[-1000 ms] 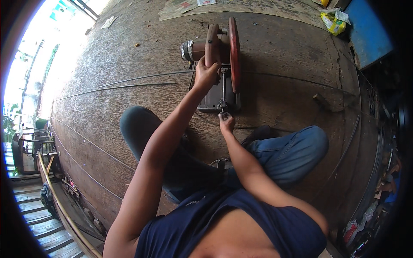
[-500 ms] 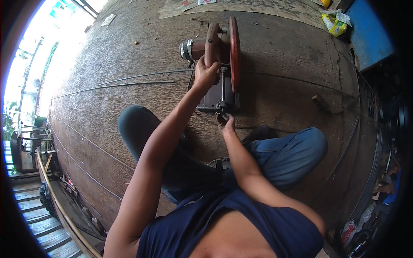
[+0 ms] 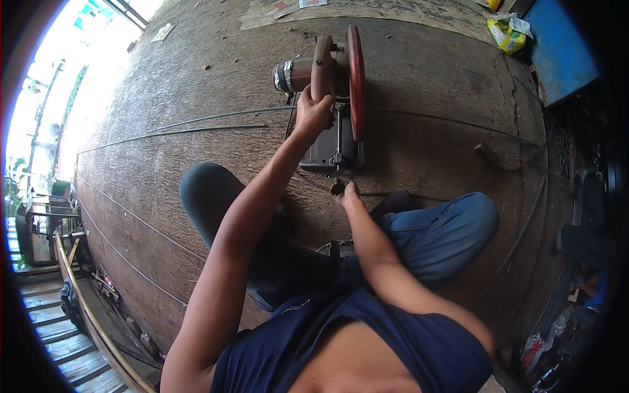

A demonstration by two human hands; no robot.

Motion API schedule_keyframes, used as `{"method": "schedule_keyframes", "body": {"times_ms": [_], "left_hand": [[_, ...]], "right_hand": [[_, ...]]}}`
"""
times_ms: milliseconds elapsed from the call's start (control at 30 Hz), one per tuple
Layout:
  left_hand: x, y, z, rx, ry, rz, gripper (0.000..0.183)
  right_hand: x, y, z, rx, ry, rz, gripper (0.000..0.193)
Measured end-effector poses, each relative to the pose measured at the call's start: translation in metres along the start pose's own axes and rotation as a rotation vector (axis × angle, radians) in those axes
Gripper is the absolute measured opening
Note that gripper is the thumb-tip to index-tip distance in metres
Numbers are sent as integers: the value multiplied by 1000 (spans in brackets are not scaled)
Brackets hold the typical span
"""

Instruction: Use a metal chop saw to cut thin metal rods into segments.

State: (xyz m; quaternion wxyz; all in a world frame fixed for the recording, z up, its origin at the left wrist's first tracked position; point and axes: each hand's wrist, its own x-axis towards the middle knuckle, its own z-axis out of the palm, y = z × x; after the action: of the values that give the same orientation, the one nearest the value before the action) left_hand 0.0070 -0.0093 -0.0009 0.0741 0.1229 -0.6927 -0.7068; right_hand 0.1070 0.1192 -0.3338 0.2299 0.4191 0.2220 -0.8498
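Observation:
A chop saw [image 3: 303,75] with a red-rimmed disc guard [image 3: 356,82] stands on the floor ahead of me. My left hand [image 3: 315,112] is wrapped round the lower part of its curved brown handle [image 3: 322,69]. Below the disc lies the dark base [image 3: 318,152], with a vise screw [image 3: 339,134] running along it toward me. At the near end of that screw, by the vise crank [image 3: 339,173], my right hand [image 3: 344,190] has its fingers curled. Whether those fingers grip the crank is too small to tell.
Thin metal rods [image 3: 209,127] lie left of the saw, and another rod [image 3: 458,120] runs to the right. A small block [image 3: 488,156] rests on the right. Farther back are a yellow bag [image 3: 506,36] and a blue panel [image 3: 565,49]. Another person's leg [image 3: 585,243] shows at the right edge.
My right hand has shifted slightly toward me at the vise crank. My left hand stays on the saw handle. Another person's leg has come into view at the right edge.

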Motion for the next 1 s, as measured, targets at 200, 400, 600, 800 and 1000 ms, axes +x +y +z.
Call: {"method": "schedule_keyframes", "body": {"times_ms": [200, 400, 600, 800, 1000], "left_hand": [[-1, -2, -9, 9, 27, -20, 53], [-2, -3, -13, 27, 18, -44, 55], [-1, -14, -28, 30, 83, -6, 56], [-1, -2, -4, 14, 4, -31, 57], [-1, 2, 3, -16, 0, -17, 56]], "right_hand": [[-12, 4, 38, 169, -39, -42, 16], [-14, 19, 28, -417, -6, -294, 7], [-25, 29, 43, -65, -36, -69, 12], [8, 32, 19, -1023, 277, -814, 30], [25, -1, 7, 163, -69, -106, 26]]}}
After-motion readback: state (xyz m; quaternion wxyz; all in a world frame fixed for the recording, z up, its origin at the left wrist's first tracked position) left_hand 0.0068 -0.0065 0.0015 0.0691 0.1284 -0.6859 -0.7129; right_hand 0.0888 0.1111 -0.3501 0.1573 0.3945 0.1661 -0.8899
